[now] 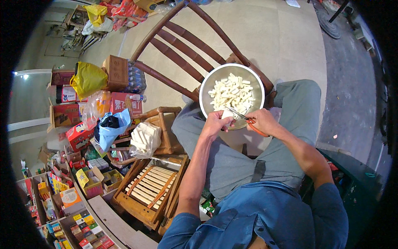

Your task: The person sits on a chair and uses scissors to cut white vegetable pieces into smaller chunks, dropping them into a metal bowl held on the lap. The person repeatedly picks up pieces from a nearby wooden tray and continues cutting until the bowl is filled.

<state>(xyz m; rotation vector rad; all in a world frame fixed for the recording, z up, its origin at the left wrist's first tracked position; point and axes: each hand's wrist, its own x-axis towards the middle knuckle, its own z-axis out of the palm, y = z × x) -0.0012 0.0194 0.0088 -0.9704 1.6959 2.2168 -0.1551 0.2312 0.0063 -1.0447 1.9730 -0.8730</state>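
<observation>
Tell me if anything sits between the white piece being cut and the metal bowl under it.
Nothing visible does. The left hand holds the white piece at the near rim of the metal bowl, the right hand works the orange-handled scissors on it, and cut pieces lie inside.

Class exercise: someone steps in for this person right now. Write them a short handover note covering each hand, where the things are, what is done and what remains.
Left hand: holds a white piece at the near rim of the metal bowl.
Right hand: grips orange-handled scissors, blades at that piece.
Bowl sits on a wooden chair ahead of the knees.
Done: many cut white sticks lie in the bowl.
Left: the held piece; a bag of white blocks waits on the stool at left.
</observation>
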